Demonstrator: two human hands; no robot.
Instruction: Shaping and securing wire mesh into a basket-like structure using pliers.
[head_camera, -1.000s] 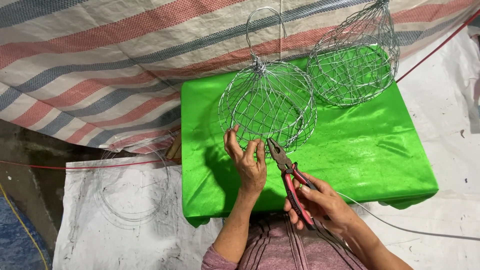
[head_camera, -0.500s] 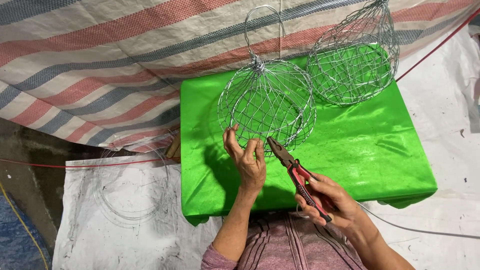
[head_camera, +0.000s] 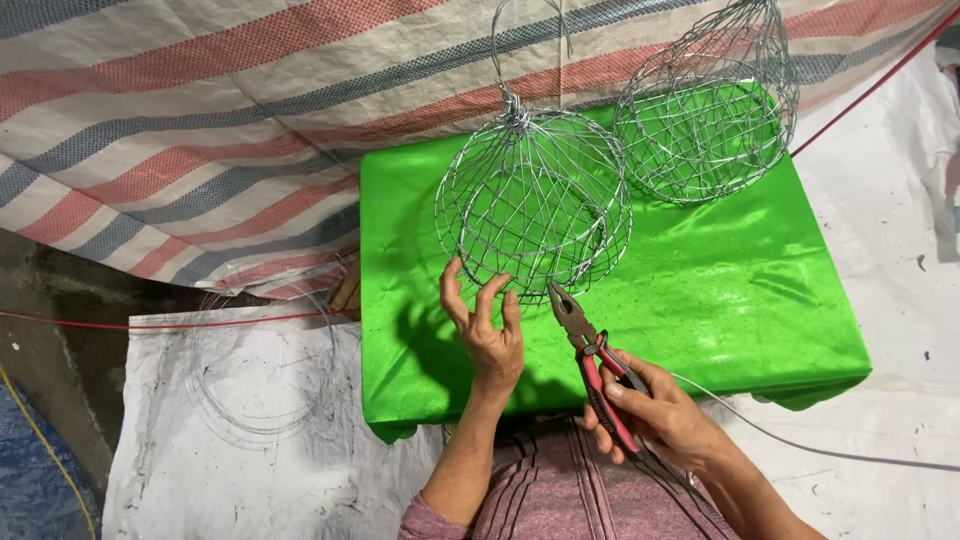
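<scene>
- Right hand (head_camera: 660, 415): fingers wrapped round the red handles of a pair of pliers (head_camera: 593, 360); grip closed on the tool, nose pointing up and away from the palm, tip just short of the lower rim of the nearer wire basket.
- Pliers' metal nose: narrowly parted, holding nothing that can be made out.
- Left hand (head_camera: 487, 330): just beside the pliers, on their left; fingers spread and curled upward, tips touching the bottom wires of the nearer basket; a loose, open hold.
- Nearer wire basket (head_camera: 533, 200): round cage of thin grey wire, directly beyond both hands, resting on the green cloth (head_camera: 700, 300), with a wire loop at its far top.
- Second wire basket (head_camera: 705, 120): beyond and to the right of the first, near it, on the same cloth.
- Striped tarpaulin (head_camera: 200, 150): behind and left of the cloth.
- Coil of thin wire (head_camera: 265, 365): well left of the left hand, lying on a white sheet (head_camera: 200, 470).
- Loose wire strand (head_camera: 800, 445): trailing right from beside the right hand.
</scene>
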